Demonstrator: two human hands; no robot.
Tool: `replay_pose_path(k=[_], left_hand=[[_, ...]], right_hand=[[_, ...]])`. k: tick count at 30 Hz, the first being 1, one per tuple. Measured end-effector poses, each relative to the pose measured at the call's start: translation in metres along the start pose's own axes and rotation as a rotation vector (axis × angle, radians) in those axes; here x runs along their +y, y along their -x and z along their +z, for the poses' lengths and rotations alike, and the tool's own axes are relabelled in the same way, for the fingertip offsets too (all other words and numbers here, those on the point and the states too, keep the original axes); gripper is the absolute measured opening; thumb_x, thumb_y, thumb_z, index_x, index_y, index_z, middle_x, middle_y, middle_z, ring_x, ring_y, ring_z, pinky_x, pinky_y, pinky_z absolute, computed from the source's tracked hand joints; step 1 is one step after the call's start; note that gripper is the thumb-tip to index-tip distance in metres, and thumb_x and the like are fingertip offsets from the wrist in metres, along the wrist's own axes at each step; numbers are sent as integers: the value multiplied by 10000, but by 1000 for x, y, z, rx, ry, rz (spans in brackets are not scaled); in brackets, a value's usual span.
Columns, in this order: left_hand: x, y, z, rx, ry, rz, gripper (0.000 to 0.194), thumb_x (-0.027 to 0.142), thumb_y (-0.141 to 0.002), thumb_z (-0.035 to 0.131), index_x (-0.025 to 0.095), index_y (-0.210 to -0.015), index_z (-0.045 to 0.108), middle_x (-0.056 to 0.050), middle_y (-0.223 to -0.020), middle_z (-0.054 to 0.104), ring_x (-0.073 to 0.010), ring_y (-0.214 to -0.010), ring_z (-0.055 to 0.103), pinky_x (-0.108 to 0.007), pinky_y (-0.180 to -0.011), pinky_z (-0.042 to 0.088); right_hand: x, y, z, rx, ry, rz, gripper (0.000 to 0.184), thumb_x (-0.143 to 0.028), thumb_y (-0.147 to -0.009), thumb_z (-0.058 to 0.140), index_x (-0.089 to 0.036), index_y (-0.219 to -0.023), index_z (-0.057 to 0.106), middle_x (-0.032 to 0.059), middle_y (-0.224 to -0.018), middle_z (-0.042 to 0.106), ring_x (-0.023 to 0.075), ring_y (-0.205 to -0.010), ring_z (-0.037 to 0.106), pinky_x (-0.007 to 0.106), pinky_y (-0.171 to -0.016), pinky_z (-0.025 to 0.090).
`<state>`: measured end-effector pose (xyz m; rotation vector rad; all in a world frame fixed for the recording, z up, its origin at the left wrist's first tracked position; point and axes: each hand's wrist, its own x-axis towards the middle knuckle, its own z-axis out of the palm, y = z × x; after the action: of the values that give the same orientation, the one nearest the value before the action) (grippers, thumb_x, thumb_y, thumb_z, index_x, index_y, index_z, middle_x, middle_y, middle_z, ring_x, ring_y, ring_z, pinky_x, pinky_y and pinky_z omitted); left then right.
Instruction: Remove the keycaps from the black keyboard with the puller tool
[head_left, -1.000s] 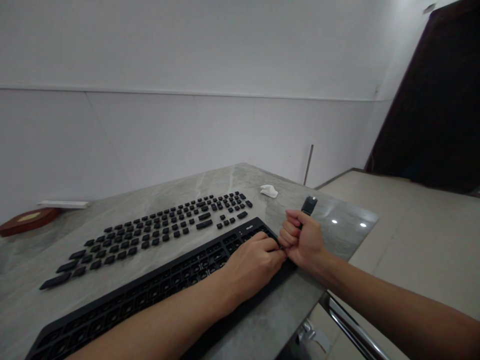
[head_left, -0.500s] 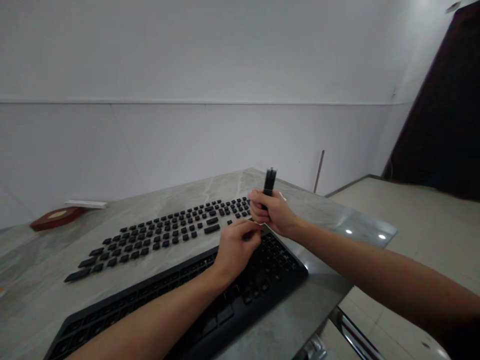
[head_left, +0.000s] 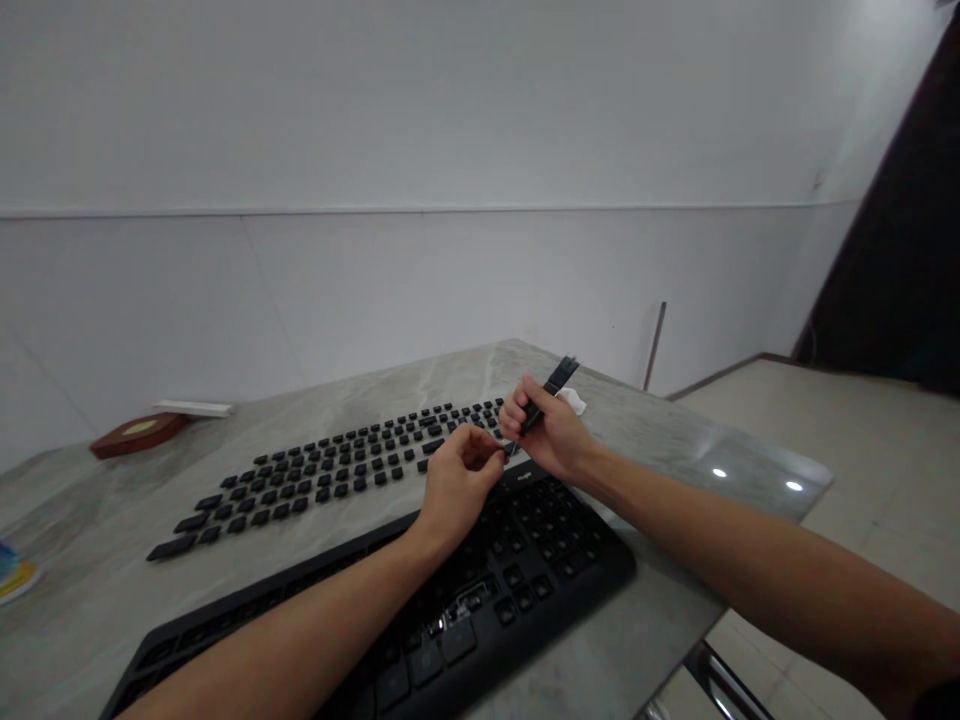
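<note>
A black keyboard (head_left: 517, 620) with most of its keycaps off lies slantwise under my forearms. My right hand (head_left: 547, 425) is closed round a slim black tool (head_left: 561, 374), its flat end sticking up past the thumb and a thin tip pointing down to the left. Just left of it, my left hand (head_left: 461, 475) pinches with thumb and forefinger at that tip. Something small and dark shows at those fingertips; I cannot make out its kind. Both hands hover over the keyboard's far edge. Behind them, loose black keycaps (head_left: 322, 478) lie in rows on the table.
The grey marbled table (head_left: 660, 590) ends on the right above a tiled floor. A crumpled white tissue (head_left: 573, 401) lies behind my right hand. Far left are a dark red box (head_left: 140, 436), a white strip (head_left: 193, 409) and a partly cut-off colourful container (head_left: 15, 575).
The tool in my right hand has tilted from nearly upright to leaning right, showing its thin tip. My left hand has shifted slightly up and away. The view has turned a little left.
</note>
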<state>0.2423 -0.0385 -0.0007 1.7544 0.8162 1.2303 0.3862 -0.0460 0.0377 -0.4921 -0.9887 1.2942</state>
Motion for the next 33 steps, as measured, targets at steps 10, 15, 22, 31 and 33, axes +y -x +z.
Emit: replay_pose_path(k=[10, 15, 22, 31, 33], left_hand=[[1, -2, -3, -58, 385, -237, 273, 284, -713, 780, 117, -902, 673, -61, -857, 738, -144, -718, 677, -284, -741, 548], [3, -2, -4, -81, 619, -337, 374, 250, -651, 844, 121, -948, 655, -71, -902, 734, -146, -698, 678, -298, -709, 562], [4, -3, -5, -99, 650, -346, 342, 292, -690, 849, 120, -924, 667, -84, -962, 713, -140, -732, 631, -336, -714, 574], [0, -1, -8, -235, 627, -306, 455, 376, -703, 861, 144, -992, 598, -7, -795, 641, -100, -626, 556, -266, -610, 531], [0, 0, -8, -296, 655, -327, 455, 373, -726, 849, 157, -1018, 574, 18, -761, 614, -81, -554, 534, -274, -590, 531]], right_hand=[[1, 2, -1, -73, 40, 32, 401, -452, -774, 781, -166, -656, 526, -43, -544, 497, 91, -481, 429, 238, -492, 357], [2, 1, -1, -82, 50, 25, 405, -464, -762, 784, -168, -652, 530, -43, -537, 496, 94, -487, 434, 245, -498, 358], [5, 0, -1, -75, 71, 29, 427, -488, -775, 767, -171, -655, 506, -46, -549, 489, 89, -497, 435, 243, -508, 361], [1, 1, -3, -111, 157, -1, 433, -506, -812, 717, -179, -667, 472, -61, -536, 455, 71, -459, 395, 227, -460, 312], [1, 1, -4, -133, 196, -21, 439, -522, -832, 690, -182, -673, 462, -68, -531, 446, 62, -437, 372, 217, -437, 280]])
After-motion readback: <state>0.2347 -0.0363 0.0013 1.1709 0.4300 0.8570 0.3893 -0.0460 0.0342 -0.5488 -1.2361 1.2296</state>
